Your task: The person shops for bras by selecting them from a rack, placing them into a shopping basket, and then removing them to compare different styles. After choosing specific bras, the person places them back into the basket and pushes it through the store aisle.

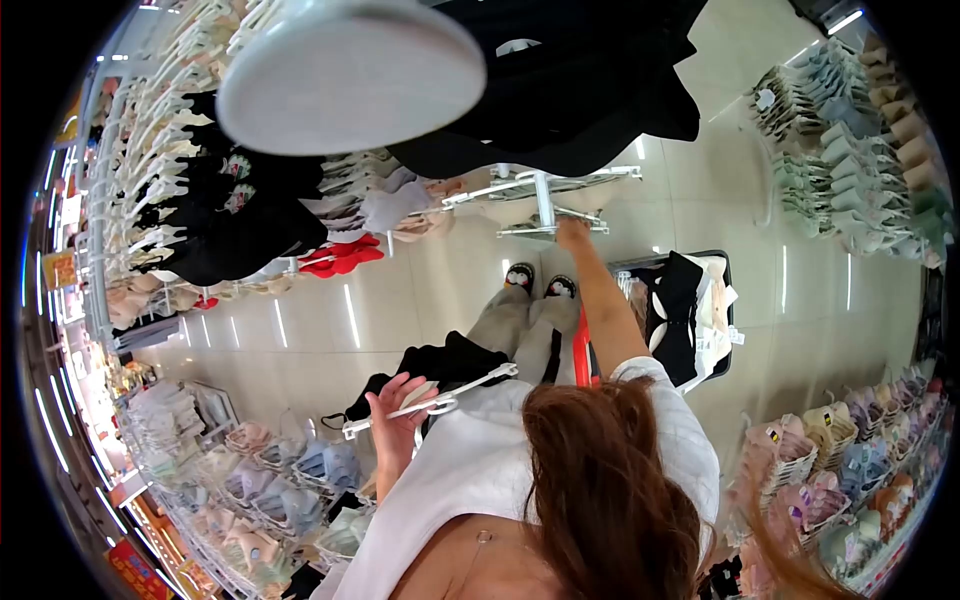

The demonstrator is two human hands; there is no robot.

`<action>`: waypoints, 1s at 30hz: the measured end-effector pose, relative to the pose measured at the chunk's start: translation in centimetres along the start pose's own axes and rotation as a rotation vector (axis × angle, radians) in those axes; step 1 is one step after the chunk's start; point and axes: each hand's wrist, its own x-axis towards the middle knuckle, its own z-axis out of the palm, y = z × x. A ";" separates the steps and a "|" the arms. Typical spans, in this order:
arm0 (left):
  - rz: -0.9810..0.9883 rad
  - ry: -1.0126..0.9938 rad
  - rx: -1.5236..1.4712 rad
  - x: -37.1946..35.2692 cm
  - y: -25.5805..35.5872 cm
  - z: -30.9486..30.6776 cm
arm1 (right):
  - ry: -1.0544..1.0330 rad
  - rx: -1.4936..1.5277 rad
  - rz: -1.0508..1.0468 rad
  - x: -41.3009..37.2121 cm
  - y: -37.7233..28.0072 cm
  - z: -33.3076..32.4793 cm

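Observation:
My left hand [398, 415] holds a white plastic clip hanger [440, 400] in front of my chest, its fingers bent around one end. A black garment [445, 362] lies just beyond the hanger, by my lap; whether it is clipped on cannot be made out. My right arm stretches forward, and my right hand [573, 234] closes on another white hanger [520, 235] low at the display rack. Its fingertips are partly hidden. Beside that hand stands the rack's white post [544, 200]. Large black garments [560, 90] hang above it.
Right of my arm stands a dark basket [727, 350] with a black bra [676, 310] and pale garments. Hanging underwear [230, 200] lines the left. More bras [845, 150] hang at far right. Baskets of folded underwear [790, 440] stand lower right. A white rounded object [350, 85] blocks part of the top.

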 end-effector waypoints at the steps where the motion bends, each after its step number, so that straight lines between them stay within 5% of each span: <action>1: 0.004 -0.002 0.010 0.1 0.3 0.2 | 0.185 0.106 -0.006 -0.4 0.2 0.6; 2: 0.009 -0.005 0.016 0.3 0.5 0.5 | 0.372 0.209 -0.012 -0.8 0.5 0.9; 6: 0.037 -0.092 0.032 1.5 0.7 2.0 | 0.596 0.405 -0.002 -6.6 2.3 -2.0; 8: 0.012 -0.123 0.030 2.5 1.2 3.1 | 0.736 0.610 -0.186 -9.4 4.1 -1.6; 18: 0.013 -0.403 0.051 5.9 3.5 6.8 | 0.401 0.810 -0.196 -20.9 4.5 -0.6; 23: 0.014 -0.634 -0.088 6.6 6.4 10.2 | 0.464 1.323 -0.596 -35.9 -3.1 -16.9; 25: 0.114 -0.774 -0.133 6.0 8.1 12.5 | 0.465 0.932 -0.793 -41.7 -4.9 -21.4; 30: 0.274 -1.106 -0.187 3.4 12.1 17.0 | 1.050 0.580 -0.643 -44.8 -8.7 -24.3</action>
